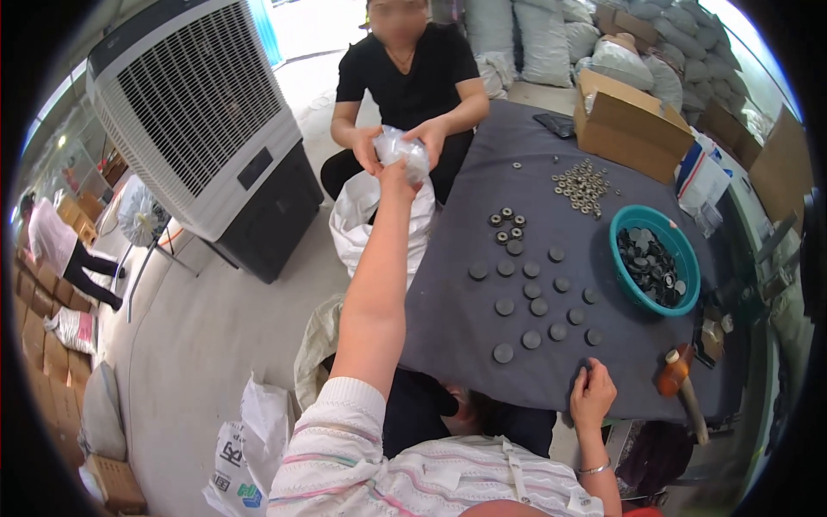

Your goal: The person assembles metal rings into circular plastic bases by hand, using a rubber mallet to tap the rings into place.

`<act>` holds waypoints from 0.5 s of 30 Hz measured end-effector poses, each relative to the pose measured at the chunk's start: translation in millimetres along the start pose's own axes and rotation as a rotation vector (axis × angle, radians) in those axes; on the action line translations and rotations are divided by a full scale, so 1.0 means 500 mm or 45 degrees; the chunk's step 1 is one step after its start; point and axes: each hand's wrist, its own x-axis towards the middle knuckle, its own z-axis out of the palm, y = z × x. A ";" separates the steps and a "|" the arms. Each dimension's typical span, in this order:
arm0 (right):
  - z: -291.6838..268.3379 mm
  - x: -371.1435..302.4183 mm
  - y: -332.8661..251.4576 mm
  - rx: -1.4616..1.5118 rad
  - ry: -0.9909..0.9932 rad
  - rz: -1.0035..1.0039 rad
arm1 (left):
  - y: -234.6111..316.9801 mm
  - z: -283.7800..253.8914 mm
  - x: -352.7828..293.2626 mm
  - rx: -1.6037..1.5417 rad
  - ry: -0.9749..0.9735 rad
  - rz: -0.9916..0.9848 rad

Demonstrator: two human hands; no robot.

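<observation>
My left arm reaches far forward, and my left hand (398, 176) grips the underside of a clear plastic bag (403, 148). What fills the bag is hard to make out. A person in black, seated across from me, holds the same bag with both hands. Below it stands an open white woven sack (379, 233). At the table's near edge rests my right hand (593, 394), its fingers curled in; whatever they may hold is hidden. Several dark round discs (531, 270) lie spread on the grey cloth-covered table (465, 345) ahead of that hand.
A teal basin (618, 250) holds many dark discs. Small metal rings (582, 186) lie heaped near an open cardboard box (629, 129). A hammer-like tool with a wooden handle (692, 409) lies at the right edge. A large air cooler (198, 129) stands at left.
</observation>
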 end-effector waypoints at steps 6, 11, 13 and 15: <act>-0.004 0.002 -0.005 0.008 -0.078 0.022 | -0.019 -0.042 0.051 0.037 -0.004 -0.067; -0.016 -0.004 0.012 -0.083 -0.037 0.073 | -0.067 0.037 -0.056 0.255 0.320 0.047; 0.000 0.011 -0.003 -0.034 -0.041 -0.017 | -0.021 -0.046 -0.011 0.477 0.385 0.737; 0.011 0.031 -0.014 0.016 -0.072 -0.064 | 0.126 -0.086 0.023 0.652 0.160 0.964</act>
